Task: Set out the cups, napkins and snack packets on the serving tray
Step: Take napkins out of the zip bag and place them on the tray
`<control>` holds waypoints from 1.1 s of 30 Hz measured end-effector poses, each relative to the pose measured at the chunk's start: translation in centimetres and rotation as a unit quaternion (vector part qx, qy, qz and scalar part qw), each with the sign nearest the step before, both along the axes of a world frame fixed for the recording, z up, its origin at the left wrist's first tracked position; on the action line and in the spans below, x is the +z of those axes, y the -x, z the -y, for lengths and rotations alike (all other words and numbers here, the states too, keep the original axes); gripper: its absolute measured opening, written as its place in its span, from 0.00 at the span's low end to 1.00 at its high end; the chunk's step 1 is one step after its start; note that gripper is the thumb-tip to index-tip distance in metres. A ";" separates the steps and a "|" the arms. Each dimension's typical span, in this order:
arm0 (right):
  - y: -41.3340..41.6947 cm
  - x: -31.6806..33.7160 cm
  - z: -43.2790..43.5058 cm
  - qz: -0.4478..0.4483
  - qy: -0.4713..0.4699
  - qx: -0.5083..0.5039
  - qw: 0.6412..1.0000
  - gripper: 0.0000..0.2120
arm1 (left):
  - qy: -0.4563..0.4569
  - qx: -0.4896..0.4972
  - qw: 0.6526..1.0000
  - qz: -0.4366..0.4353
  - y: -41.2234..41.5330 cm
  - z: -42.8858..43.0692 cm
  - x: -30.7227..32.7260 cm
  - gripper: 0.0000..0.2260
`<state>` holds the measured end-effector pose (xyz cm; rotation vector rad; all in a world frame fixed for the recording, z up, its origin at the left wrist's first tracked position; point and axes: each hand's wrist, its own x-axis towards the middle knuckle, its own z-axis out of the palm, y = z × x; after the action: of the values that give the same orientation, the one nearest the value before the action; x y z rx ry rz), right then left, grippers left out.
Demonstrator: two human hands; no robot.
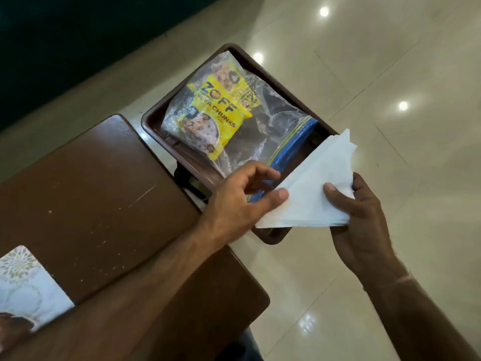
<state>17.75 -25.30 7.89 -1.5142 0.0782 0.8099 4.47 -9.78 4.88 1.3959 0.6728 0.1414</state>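
brown wooden table (86, 183), brown tray (153, 118), glossy tiled floor (377, 82)

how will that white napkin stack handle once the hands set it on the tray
The napkin stack is probably floppy and light: its far corner droops unsupported. Both the left hand and right hand pinch it, so layers may fan apart if released carelessly. It likely won't slide on the tray.

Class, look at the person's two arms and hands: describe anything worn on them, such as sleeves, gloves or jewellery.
Both hands, left and right, are bare, with no gloves and no rings visible. Both forearms are uncovered as far as the frame shows; no sleeves appear. A thin light band seems to cross the right wrist.
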 end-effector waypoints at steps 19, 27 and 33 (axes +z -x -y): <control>13.3 1.2 -9.4 -0.046 -0.014 0.277 0.960 0.26 | -0.190 0.069 0.975 -0.096 17.6 -3.9 4.6 0.11; 16.3 5.2 -16.8 0.574 0.087 0.683 0.444 0.24 | -0.299 0.002 0.947 -0.119 24.9 -5.5 4.4 0.07; 20.3 6.7 -22.9 0.515 0.087 0.820 0.236 0.14 | -0.281 0.019 0.955 -0.094 30.1 -6.4 5.2 0.06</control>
<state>-2.56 -2.43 14.55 -1.5169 -3.0035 0.9699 -25.59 -3.38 10.10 1.9607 0.8587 0.2445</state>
